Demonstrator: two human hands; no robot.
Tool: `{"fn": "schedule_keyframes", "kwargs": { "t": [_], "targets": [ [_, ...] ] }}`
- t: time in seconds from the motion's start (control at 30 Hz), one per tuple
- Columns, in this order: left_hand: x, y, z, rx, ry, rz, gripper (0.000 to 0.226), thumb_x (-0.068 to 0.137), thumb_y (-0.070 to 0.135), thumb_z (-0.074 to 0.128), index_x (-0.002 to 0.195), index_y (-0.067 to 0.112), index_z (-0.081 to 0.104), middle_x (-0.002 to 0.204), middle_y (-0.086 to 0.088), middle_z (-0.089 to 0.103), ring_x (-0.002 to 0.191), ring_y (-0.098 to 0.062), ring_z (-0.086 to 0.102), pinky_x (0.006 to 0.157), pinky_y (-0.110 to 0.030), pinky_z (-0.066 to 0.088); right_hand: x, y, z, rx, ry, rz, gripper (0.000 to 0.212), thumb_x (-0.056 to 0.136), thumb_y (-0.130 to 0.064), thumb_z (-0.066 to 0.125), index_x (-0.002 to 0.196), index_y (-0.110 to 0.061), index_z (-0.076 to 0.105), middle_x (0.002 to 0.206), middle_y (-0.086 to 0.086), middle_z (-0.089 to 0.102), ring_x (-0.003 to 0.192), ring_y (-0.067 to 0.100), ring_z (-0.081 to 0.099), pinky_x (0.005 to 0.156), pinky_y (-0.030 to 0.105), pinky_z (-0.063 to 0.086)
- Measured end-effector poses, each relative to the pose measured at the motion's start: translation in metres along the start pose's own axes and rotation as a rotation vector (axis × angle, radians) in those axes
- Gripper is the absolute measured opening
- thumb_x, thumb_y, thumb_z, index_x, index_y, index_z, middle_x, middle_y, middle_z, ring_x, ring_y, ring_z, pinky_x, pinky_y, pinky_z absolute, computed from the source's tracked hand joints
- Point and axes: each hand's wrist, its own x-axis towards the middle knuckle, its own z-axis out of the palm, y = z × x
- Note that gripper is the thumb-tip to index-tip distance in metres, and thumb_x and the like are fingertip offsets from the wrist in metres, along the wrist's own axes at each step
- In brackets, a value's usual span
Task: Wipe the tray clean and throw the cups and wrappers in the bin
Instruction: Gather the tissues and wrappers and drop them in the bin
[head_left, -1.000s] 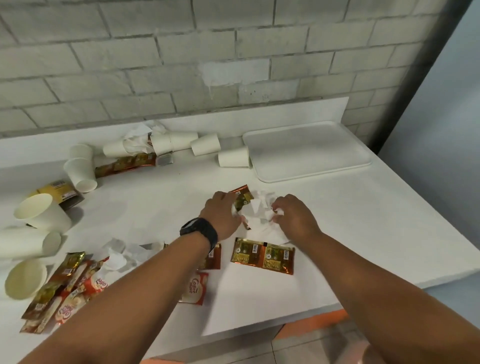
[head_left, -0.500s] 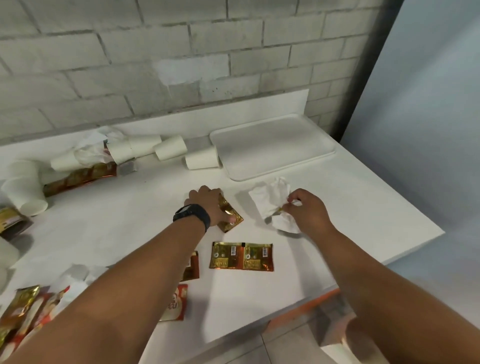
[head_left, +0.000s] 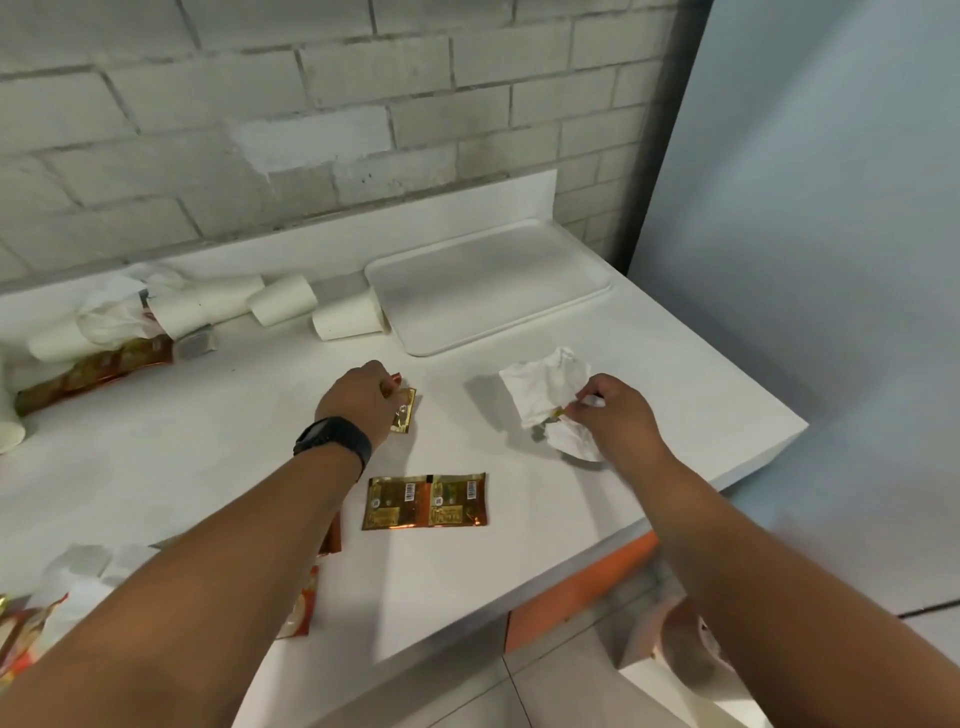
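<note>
- Step in hand, as I judge it: sorting the litter on the tabletop (head_left: 519, 545), with the wiping not yet begun. The left hand (head_left: 363, 402), just above the centre of the frame, rests on a small gold wrapper (head_left: 405, 413); its fingers are curled down over the wrapper's near edge, apparently pinching it, though the tips are hidden by the knuckles.
- The right hand (head_left: 615, 415), right of centre, has its fingers pressed together in a pinch on the crumpled white tissue (head_left: 545, 395); a small yellowish scrap shows at the pinch, and I cannot tell what it is.
- The next move probably calls for lifting the tissue clear and carrying it toward the upper centre-right of the frame to the tray (head_left: 488, 286), or else gathering the wrappers first. The tissue is light and limp, so it would need bunching to give a firm wiping pad.
- The tray is a plain white rectangle with rounded corners and a low rim, lying flat at the back of the tabletop against the wall. Nothing sits on it, and its surface looks faintly dull.
- A paper cup (head_left: 348, 317) lies on its side touching the tray's left edge, and another cup (head_left: 283, 299) lies just left of that.
- A joined pair of gold wrappers (head_left: 426, 500) lies flat below the centre, between the two forearms.
- More wrappers and cups crowd the left edge of the frame. No bin is clearly in view.
</note>
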Motion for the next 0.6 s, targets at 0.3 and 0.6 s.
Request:
{"fn": "schedule_keyframes", "kwargs": {
  "t": [0.3,0.6],
  "targets": [
    [-0.056,0.139,0.031,-0.432,-0.006,0.178,0.017,0.083,0.034,0.069,0.091,0.022,0.060,0.082,0.005,0.062,0.080,-0.017,0.058,0.070,-0.027,0.046,-0.010,0.031,-0.077,0.033,0.071,0.047,0.028,0.080,-0.003,0.069,0.066,-0.020,0.051,0.072,-0.004,0.055,0.068,0.010,0.051,0.049,0.005,0.034],
    [-0.119,0.270,0.096,-0.494,-0.168,0.352,0.017,0.082,0.030,0.070,0.094,0.020,0.062,0.080,0.012,0.061,0.074,-0.006,0.056,0.059,-0.007,0.037,-0.032,0.093,-0.193,0.116,0.195,0.215,0.022,0.078,-0.008,0.071,0.100,-0.010,0.067,0.100,0.014,0.072,0.094,0.032,0.068,0.082,0.046,0.055]
  ]
}}
